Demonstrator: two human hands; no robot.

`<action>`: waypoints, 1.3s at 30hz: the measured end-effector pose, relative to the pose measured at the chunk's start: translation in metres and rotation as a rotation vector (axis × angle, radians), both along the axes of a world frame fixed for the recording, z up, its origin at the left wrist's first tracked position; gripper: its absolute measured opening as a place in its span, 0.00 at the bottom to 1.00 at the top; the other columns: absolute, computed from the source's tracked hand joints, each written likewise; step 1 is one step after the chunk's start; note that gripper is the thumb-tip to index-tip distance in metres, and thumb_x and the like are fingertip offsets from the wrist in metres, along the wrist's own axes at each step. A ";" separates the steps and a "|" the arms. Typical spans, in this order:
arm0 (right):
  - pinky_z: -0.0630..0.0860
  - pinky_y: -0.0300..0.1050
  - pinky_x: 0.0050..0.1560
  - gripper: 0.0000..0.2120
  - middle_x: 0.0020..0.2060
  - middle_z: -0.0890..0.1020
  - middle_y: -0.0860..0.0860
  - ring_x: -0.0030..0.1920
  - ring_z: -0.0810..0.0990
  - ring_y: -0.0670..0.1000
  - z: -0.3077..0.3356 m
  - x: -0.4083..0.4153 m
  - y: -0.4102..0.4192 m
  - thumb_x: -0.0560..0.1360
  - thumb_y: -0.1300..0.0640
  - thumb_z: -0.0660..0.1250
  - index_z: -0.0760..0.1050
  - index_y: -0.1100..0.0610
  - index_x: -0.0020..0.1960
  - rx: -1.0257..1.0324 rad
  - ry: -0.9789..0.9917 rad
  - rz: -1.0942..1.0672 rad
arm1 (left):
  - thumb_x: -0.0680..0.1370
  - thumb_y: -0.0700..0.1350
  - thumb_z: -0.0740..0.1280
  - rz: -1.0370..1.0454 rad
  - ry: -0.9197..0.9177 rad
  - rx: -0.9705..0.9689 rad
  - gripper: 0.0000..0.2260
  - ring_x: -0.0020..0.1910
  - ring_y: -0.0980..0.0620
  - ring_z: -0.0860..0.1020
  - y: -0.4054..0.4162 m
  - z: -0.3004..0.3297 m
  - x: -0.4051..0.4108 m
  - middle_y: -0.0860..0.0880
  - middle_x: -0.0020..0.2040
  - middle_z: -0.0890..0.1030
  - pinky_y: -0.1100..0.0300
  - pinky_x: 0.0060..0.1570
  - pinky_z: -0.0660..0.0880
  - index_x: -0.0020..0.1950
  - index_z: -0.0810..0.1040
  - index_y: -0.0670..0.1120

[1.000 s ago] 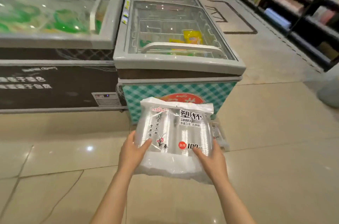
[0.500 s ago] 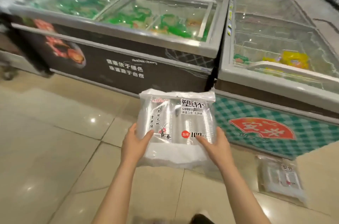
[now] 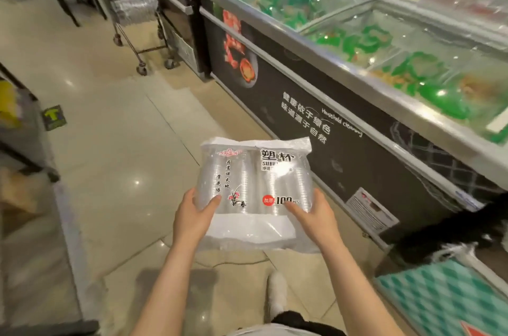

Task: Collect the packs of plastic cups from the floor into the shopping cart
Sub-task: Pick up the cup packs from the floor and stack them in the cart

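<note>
1. While both hands hold it up over the tiled floor (image 3: 115, 126), the pack of plastic cups (image 3: 255, 187) hangs in front of the person, clear of the floor and tilted with its printed face toward the camera.
2. The left hand (image 3: 192, 221) grips the pack's lower left side; its thumb lies across the front and its fingers are curled behind, out of view.
3. The right hand (image 3: 316, 221) grips the lower right side in the same way, thumb on the front near the red "100" label, fingers wrapped behind the pack.
4. The pack is clear film with two stacks of clear cups side by side and a white band at its lower end.
5. A long chest freezer (image 3: 343, 104) with a dark front panel and sliding glass lids runs along the right, just beside the pack; green packets show under the glass.
6. A shopping cart (image 3: 137, 5) stands at the far end of the freezer, well apart from the pack, already piled with clear packs.
7. A white shoe (image 3: 276, 294) shows on the floor below the arms.
8. A teal checked freezer corner (image 3: 445, 297) sits at the lower right.
</note>
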State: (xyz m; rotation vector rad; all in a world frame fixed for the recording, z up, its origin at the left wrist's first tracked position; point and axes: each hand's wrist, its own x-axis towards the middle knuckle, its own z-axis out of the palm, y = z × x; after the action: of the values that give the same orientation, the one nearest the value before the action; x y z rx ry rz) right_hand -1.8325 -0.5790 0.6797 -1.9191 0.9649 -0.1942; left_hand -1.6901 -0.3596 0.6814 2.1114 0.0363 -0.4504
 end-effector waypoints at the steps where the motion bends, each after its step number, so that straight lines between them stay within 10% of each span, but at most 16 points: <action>1: 0.72 0.47 0.49 0.26 0.54 0.78 0.47 0.55 0.77 0.50 0.003 0.020 -0.011 0.66 0.40 0.73 0.70 0.47 0.60 -0.002 -0.006 0.036 | 0.66 0.66 0.69 0.033 -0.003 0.007 0.37 0.63 0.48 0.75 -0.006 0.001 0.013 0.48 0.64 0.77 0.50 0.62 0.71 0.70 0.68 0.49; 15: 0.71 0.49 0.61 0.38 0.66 0.74 0.52 0.65 0.73 0.54 -0.004 0.248 -0.068 0.68 0.38 0.72 0.65 0.54 0.71 0.023 0.043 0.324 | 0.73 0.59 0.70 0.378 -0.005 0.004 0.31 0.64 0.47 0.74 -0.031 -0.015 0.152 0.47 0.66 0.76 0.50 0.63 0.70 0.71 0.68 0.46; 19: 0.74 0.53 0.61 0.45 0.64 0.76 0.50 0.62 0.76 0.52 -0.012 0.324 -0.067 0.60 0.29 0.68 0.66 0.52 0.70 0.013 0.028 0.329 | 0.75 0.52 0.69 0.360 -0.046 0.010 0.21 0.54 0.50 0.77 -0.030 -0.022 0.228 0.50 0.58 0.80 0.58 0.50 0.69 0.65 0.72 0.46; 24: 0.73 0.47 0.53 0.24 0.53 0.78 0.46 0.54 0.77 0.49 -0.005 0.426 -0.051 0.68 0.43 0.73 0.71 0.48 0.61 0.029 -0.042 0.254 | 0.75 0.53 0.70 0.268 -0.086 0.014 0.25 0.55 0.52 0.75 -0.021 -0.009 0.351 0.53 0.58 0.77 0.59 0.50 0.68 0.68 0.71 0.45; 39: 0.67 0.42 0.50 0.28 0.54 0.74 0.48 0.52 0.73 0.48 -0.003 0.683 -0.023 0.70 0.49 0.74 0.69 0.56 0.66 0.062 -0.047 0.288 | 0.75 0.52 0.70 0.365 -0.060 -0.011 0.25 0.59 0.52 0.75 0.004 -0.008 0.586 0.53 0.58 0.77 0.61 0.51 0.66 0.69 0.69 0.47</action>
State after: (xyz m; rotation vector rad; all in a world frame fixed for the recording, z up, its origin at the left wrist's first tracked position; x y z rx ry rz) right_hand -1.1496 -0.6020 0.6768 -1.9622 0.6461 -0.0403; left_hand -1.1039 -0.3555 0.6738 2.0482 0.3776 -0.1683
